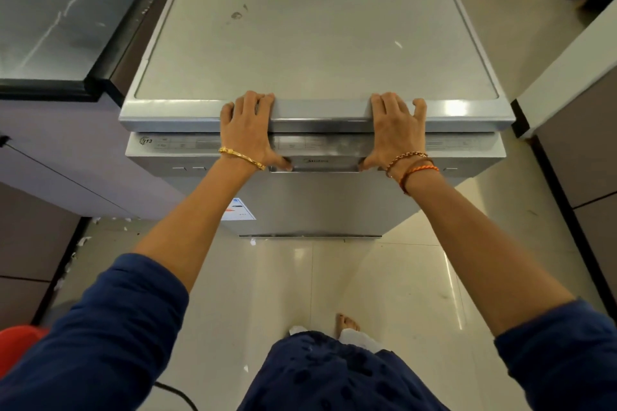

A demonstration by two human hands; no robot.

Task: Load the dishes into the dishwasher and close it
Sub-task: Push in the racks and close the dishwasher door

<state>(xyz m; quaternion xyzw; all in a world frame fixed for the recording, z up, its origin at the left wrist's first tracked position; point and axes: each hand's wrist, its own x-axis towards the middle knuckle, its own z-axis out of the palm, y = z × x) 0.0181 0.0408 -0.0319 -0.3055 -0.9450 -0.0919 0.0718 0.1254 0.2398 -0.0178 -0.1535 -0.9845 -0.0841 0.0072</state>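
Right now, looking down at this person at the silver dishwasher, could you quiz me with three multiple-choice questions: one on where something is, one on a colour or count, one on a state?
1. Where do the person's left hand and right hand rest?
A. On the front top edge of the silver dishwasher
B. On the dark countertop
C. On the tiled floor

2. What colour is the metal bracelet on the left wrist?
A. Green
B. Gold
C. White

3. How does the silver dishwasher door stand?
A. Lying fully open
B. Taken off
C. Upright, shut or very nearly so

Answers: 1 A, fingers of both hands lie over the front lip, thumbs at the door's top. 2 B, the band shines gold. 3 C, the door front stands upright under the top and no racks show.
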